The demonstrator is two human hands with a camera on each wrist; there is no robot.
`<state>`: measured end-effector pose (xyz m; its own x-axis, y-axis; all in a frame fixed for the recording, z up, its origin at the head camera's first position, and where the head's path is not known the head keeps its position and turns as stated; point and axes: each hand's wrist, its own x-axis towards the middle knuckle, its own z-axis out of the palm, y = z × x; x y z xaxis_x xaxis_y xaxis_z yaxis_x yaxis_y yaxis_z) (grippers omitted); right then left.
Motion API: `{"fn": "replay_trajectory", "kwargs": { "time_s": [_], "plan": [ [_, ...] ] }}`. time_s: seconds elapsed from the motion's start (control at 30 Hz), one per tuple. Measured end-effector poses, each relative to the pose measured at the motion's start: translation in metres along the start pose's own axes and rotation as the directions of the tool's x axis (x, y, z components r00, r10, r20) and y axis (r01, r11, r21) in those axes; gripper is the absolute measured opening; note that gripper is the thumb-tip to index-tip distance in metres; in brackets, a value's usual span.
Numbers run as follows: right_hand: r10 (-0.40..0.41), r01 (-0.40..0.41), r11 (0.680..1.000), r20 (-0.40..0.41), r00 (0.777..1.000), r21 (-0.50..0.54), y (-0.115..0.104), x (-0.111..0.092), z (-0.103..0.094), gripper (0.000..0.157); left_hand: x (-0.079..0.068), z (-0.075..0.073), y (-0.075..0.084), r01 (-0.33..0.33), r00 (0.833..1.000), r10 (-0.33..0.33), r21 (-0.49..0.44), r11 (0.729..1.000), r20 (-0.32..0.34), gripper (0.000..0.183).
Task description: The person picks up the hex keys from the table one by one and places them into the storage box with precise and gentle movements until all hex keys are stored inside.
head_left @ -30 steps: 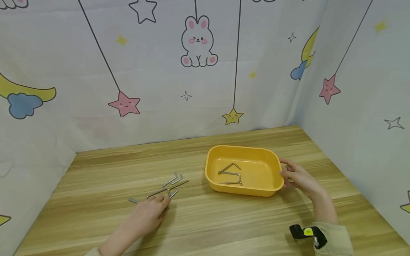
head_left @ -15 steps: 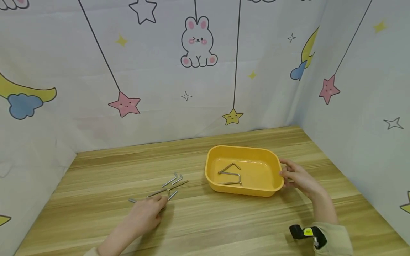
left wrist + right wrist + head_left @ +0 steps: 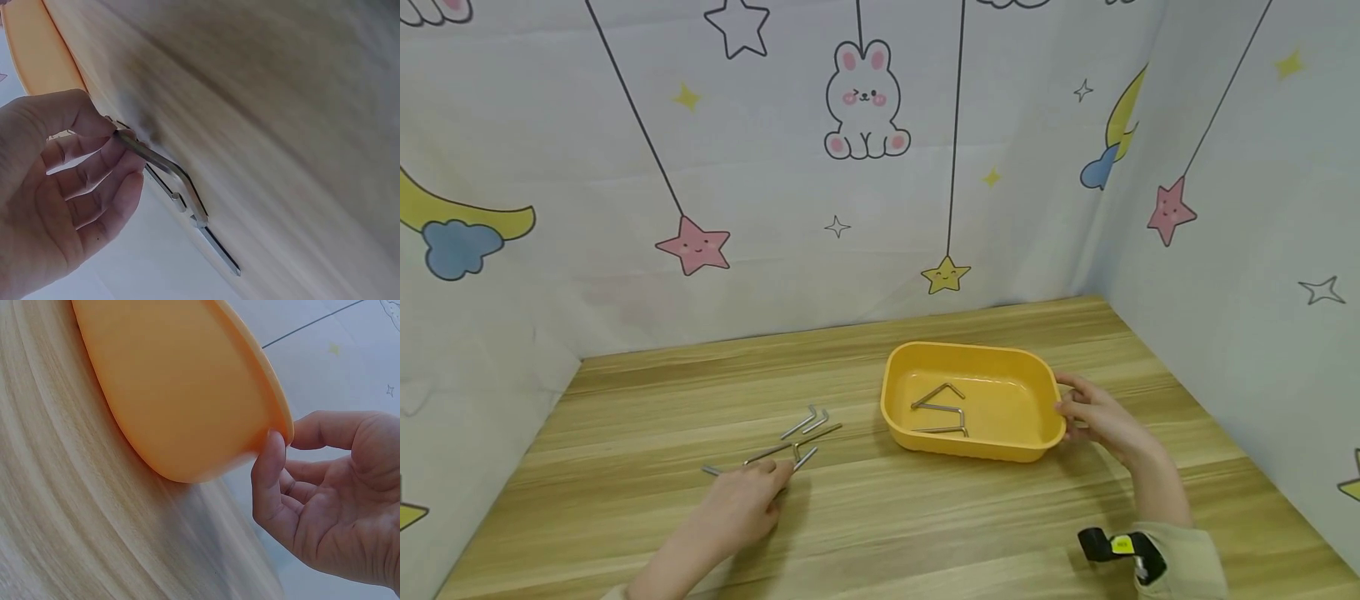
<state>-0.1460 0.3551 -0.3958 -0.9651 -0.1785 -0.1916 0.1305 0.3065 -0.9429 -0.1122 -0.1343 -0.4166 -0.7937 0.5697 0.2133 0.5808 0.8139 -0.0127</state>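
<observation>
In the left wrist view, my left hand (image 3: 56, 181) pinches one end of a bent hex key (image 3: 164, 164) between thumb and fingertips, low over the table. From the head view, that left hand (image 3: 737, 504) covers most of this key. Just beyond its fingers lie more hex keys, among them a long brownish one (image 3: 822, 432) and two small silvery ones, one of them a short hex key (image 3: 798, 422). My right hand (image 3: 1101, 421) grips the right end of a yellow plastic tray (image 3: 970, 447), thumb and finger on its rim. Inside the tray lie several hex keys (image 3: 938, 407).
A wood-grain table (image 3: 887, 525) carries everything. White cloth (image 3: 775, 167) printed with stars and a rabbit hangs behind it and along the sides. A black strap device (image 3: 1123, 546) sits on my right sleeve.
My left hand has drawn slightly left among the hex keys and then stayed nearly still. The right hand, the tray and the keys inside it have not moved.
</observation>
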Motion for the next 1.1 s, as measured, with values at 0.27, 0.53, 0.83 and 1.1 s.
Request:
{"fn": "replay_trajectory", "kwargs": {
  "time_s": [0.27, 0.53, 0.83, 1.1],
  "plan": [
    [0.007, -0.007, 1.000, -0.010, 1.000, -0.012, -0.002, -0.001, 0.002, 0.067, -0.001, -0.002, 0.002, 0.039, 0.999, -0.038, -0.032, 0.999, 0.033, 0.029],
    [0.010, -0.010, 1.000, -0.007, 1.000, -0.012, -0.001, -0.001, 0.001, 0.068, -0.002, -0.005, 0.003, 0.036, 0.998, -0.030, -0.096, 0.995, 0.062, 0.030],
    [0.009, -0.010, 1.000, -0.006, 1.000, -0.015, -0.002, 0.000, 0.000, 0.068, 0.001, -0.009, 0.006, 0.052, 0.997, -0.044, -0.113, 0.992, 0.065, 0.029],
    [-0.002, 0.002, 1.000, 0.000, 1.000, -0.013, 0.000, 0.001, 0.000, 0.068, 0.002, -0.011, 0.007, 0.034, 0.999, -0.031, -0.098, 0.995, 0.033, 0.029]
  ]
}}
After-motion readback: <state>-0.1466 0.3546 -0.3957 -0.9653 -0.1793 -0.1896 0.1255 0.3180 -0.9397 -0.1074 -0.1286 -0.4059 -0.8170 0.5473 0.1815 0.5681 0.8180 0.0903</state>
